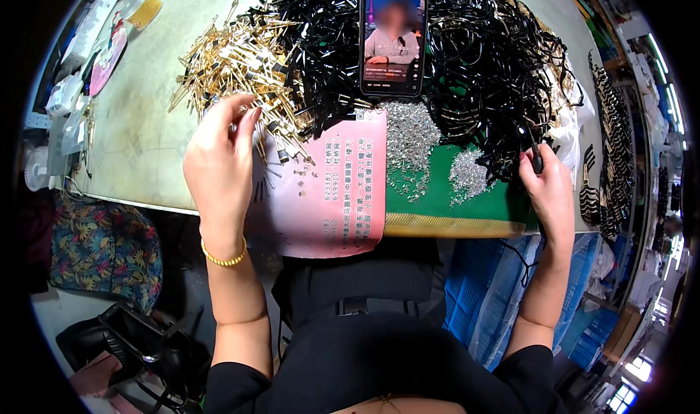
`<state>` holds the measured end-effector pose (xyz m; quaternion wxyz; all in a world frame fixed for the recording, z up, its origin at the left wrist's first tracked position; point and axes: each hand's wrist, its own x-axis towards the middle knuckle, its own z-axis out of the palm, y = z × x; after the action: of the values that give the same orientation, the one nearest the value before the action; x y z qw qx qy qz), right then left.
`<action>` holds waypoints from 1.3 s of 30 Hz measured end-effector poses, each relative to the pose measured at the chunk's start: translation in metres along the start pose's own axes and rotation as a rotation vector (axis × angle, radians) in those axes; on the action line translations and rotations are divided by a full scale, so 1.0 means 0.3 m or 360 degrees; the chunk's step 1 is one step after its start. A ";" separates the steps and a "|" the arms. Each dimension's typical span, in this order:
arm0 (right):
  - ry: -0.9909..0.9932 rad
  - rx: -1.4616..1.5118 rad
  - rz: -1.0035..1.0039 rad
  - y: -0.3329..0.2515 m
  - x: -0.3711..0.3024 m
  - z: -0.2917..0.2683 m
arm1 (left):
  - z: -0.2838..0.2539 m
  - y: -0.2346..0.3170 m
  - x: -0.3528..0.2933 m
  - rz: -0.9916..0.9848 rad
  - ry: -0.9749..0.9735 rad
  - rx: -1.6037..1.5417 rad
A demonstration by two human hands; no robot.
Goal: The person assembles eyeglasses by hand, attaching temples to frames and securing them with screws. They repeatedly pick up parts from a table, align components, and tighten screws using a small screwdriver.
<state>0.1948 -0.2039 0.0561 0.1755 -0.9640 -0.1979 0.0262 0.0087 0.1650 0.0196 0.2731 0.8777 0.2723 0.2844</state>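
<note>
My left hand [222,148] hovers at the near edge of a heap of thin gold eyeglass temples [233,60], some with black parts. Its thumb and forefinger are curled close together; whatever lies between them is hidden. In my right hand [550,188] is a slim black screwdriver-like tool [537,160], its tip near the heap of black eyeglass frames [481,86]. Two piles of tiny silvery screws lie between my hands: a larger pile [410,141] and a smaller pile [468,173] beside my right hand.
A phone [394,42] showing a video stands among the black frames. Under the screws is a green mat [437,213] with a yellow edge, and a pink printed sheet [321,224] overlaps its left side. Rows of striped temples [590,188] lie far right; blue crates [474,290] stand below the table.
</note>
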 end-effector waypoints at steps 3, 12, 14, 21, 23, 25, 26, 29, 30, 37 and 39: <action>-0.0225 0.0457 0.0142 0.071 0.007 -0.060 | 0.033 0.056 0.103 0.0320 -0.0191 0.0271; -0.0600 0.1498 0.0572 0.161 -0.018 -0.160 | 0.023 -0.034 0.142 0.0285 -0.0226 -0.0194; -0.0651 0.1615 0.0675 0.177 -0.048 -0.170 | 0.044 -0.069 0.143 0.0444 -0.0359 0.0076; -0.0881 0.1887 0.0530 0.034 -0.186 -0.111 | 0.087 -0.022 0.127 0.0387 -0.0195 0.0268; -0.1086 0.1867 0.0514 -0.033 -0.197 -0.081 | 0.084 -0.024 0.129 0.0273 -0.0175 0.0148; -0.1205 0.1941 0.0447 -0.074 -0.209 -0.055 | 0.087 -0.056 0.140 0.0184 -0.0099 -0.0226; -0.1257 0.1860 0.0446 -0.075 -0.211 -0.058 | 0.082 -0.055 0.139 0.0056 -0.0026 -0.0468; -0.1204 0.1736 0.0259 -0.107 -0.215 -0.053 | 0.041 0.017 0.086 0.0050 0.0175 -0.0814; -0.1189 0.1689 0.0251 -0.141 -0.216 -0.055 | 0.036 0.063 0.022 0.0064 0.0028 -0.0943; -0.1268 0.1396 -0.0162 -0.235 -0.232 -0.039 | 0.065 0.262 -0.334 -0.0815 -0.1422 -0.2001; -0.1014 0.1148 -0.0330 -0.239 -0.232 -0.026 | 0.086 0.244 -0.364 -0.0903 -0.1652 -0.1983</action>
<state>0.1051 -0.1718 0.0870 0.4306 -0.7612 -0.3149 0.3689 -0.0262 0.0358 0.0099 0.8561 0.4853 0.1161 -0.1346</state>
